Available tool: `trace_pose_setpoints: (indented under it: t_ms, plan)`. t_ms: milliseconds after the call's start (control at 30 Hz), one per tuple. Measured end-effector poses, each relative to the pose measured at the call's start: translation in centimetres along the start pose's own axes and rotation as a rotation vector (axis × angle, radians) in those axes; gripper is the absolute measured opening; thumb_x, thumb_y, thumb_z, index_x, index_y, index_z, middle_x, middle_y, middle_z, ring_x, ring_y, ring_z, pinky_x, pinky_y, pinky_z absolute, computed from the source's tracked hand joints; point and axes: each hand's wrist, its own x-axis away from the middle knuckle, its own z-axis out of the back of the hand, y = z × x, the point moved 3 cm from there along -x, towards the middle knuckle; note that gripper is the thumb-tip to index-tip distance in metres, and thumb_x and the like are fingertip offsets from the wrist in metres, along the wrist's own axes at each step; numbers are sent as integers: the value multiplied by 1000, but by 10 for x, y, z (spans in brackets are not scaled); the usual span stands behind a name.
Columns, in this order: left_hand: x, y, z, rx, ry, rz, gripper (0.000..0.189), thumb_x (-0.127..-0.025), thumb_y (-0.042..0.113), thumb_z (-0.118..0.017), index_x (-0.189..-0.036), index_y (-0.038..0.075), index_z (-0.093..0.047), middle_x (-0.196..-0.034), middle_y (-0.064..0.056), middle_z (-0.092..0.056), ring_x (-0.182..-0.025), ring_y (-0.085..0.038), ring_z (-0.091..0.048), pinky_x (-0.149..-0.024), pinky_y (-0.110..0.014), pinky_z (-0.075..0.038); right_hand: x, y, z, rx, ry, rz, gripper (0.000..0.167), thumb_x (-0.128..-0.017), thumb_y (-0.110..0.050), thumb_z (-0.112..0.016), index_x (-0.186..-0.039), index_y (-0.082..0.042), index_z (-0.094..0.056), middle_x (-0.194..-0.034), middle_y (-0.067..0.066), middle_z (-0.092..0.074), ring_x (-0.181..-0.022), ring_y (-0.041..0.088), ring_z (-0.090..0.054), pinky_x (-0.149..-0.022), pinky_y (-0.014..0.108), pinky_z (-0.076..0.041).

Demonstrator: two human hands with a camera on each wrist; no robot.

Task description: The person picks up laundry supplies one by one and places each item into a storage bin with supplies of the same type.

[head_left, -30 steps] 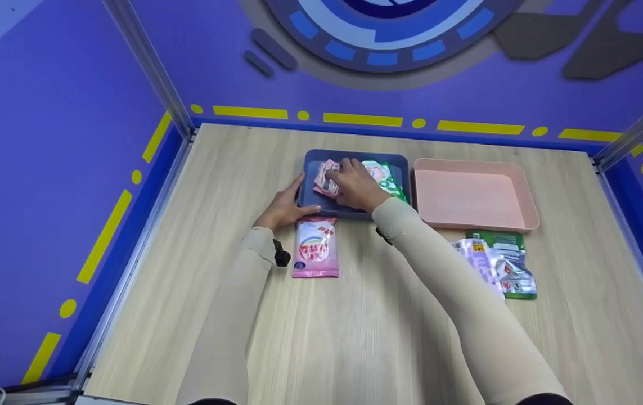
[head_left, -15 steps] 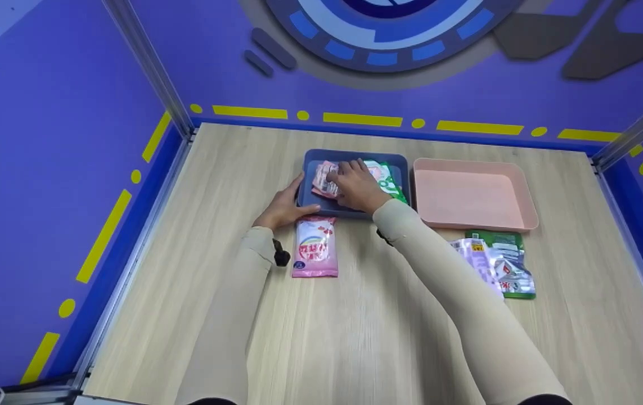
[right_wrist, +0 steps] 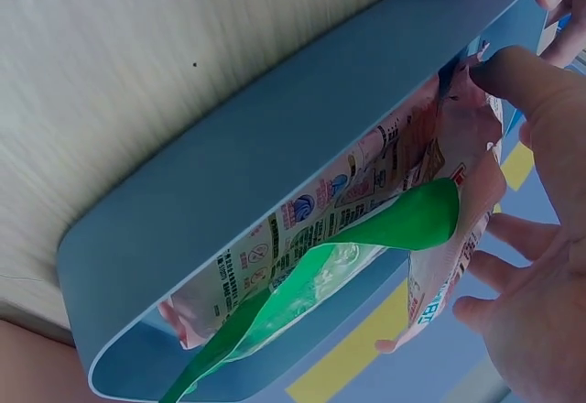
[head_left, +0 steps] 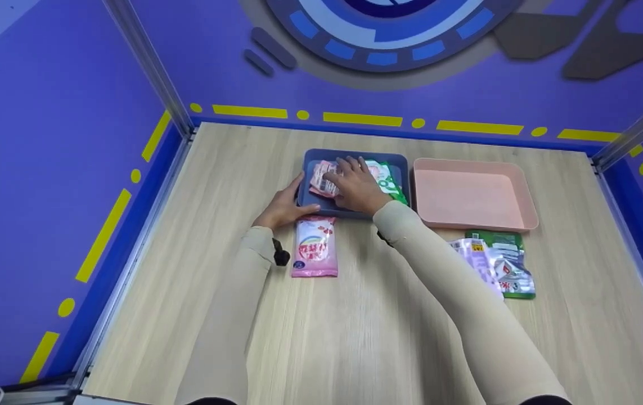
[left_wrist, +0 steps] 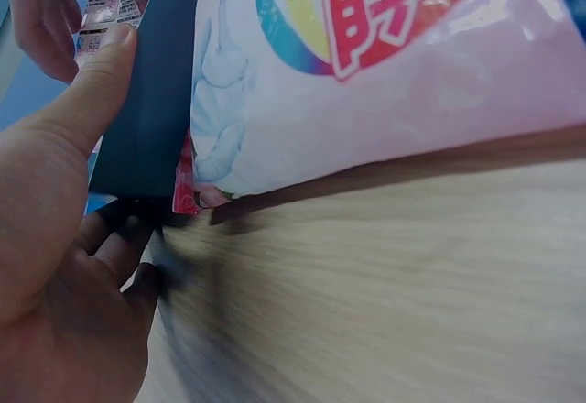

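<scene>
At the left front corner of the dark blue tray (head_left: 355,212), my left hand (head_left: 283,209) grips the wall. Its thumb (left_wrist: 105,82) lies at the rim and its other fingers are outside. Inside the tray my right hand (head_left: 359,187) rests over a pink packet (head_left: 323,179), fingers spread and fairly straight. The right wrist view has the thumb touching the pink packet (right_wrist: 467,137) and the other fingers along its far side. A green-and-white packet (head_left: 386,177) lies in the tray's right part, partly under the right hand.
A pink tray (head_left: 470,197) stands right of the blue one. In front of it lie a purple packet (head_left: 477,260) and a green-silver packet (head_left: 515,270), overlapping. A pink-and-white packet (head_left: 315,247) lies before the blue tray. Blue walls (head_left: 231,84) enclose the table.
The pink packet in the blue tray has shifted slightly left and lies flatter. The right hand's fingers have spread and straightened over it. The left hand stays at the tray corner.
</scene>
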Motion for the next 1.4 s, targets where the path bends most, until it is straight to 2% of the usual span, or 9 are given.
trace_pose_setpoints:
  t_ms: [567, 933, 1400]
  plan:
    - [-2, 0, 1, -22, 3, -1, 107, -89, 48, -78, -167, 23, -9, -170, -11, -20, -155, -31, -22, -125, -45, -23, 10, 3, 1, -36, 112, 53, 57, -92, -24, -76, -146, -22, -56, -157, 23, -41, -145, 49, -35, -120, 69, -19]
    - [2, 1, 1, -33, -16, 18, 106, -91, 49, -76, -167, 25, -7, -171, -11, -18, -155, -31, -21, -126, -45, -21, 23, 8, -2, -52, 111, 61, 58, -95, -25, -72, -150, -24, -52, -159, 23, -37, -145, 50, -32, -120, 69, -18]
    - [-1, -1, 2, -24, -11, -2, 105, -90, 45, -78, -167, 23, -9, -169, -13, -21, -154, -31, -23, -126, -44, -21, 37, 11, -6, -70, 167, 111, 63, -92, -29, -77, -150, -19, -53, -157, 24, -40, -143, 51, -34, -118, 70, -20]
